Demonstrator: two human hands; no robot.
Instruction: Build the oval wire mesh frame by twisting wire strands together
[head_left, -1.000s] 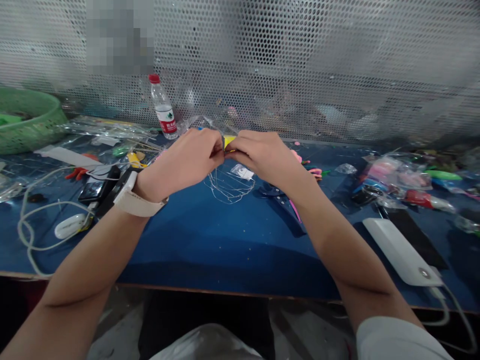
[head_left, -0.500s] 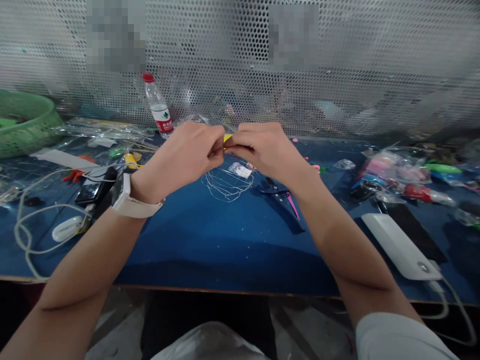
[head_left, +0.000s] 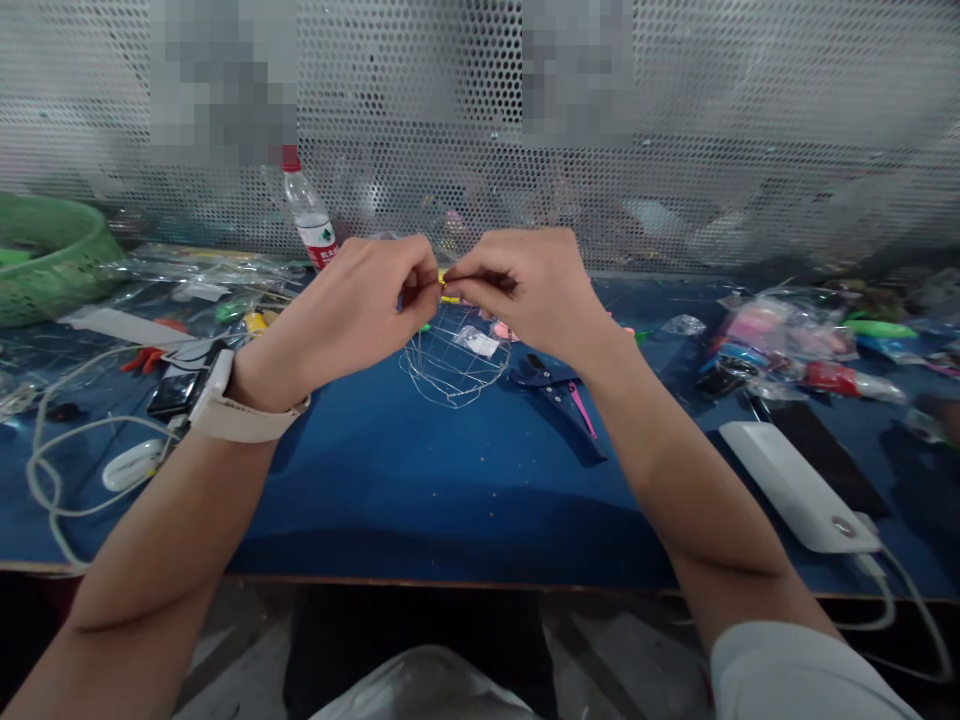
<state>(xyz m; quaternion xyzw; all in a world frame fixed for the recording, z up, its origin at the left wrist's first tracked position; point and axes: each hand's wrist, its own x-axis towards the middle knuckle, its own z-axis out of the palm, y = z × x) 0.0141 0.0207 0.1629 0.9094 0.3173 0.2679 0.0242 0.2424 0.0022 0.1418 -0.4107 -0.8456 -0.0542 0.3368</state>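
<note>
My left hand and my right hand meet above the middle of the blue table, fingertips pinched together. Both are closed on a small yellow piece, mostly hidden by my fingers. A thin wire frame, shaped like a small basket, hangs just under my hands and rests on the table. My left wrist wears a pale watch. A small white tag lies inside the wire frame.
Blue-handled pliers lie right of the frame. A white power bank with a cable sits at right beside bagged coloured items. A water bottle, green basket, white cable and phone stand at left. Perforated metal screen behind.
Both hands have lifted slightly while staying pinched on the yellow piece, which is now more hidden. The wire frame shows more below them. The view has shifted a little.
</note>
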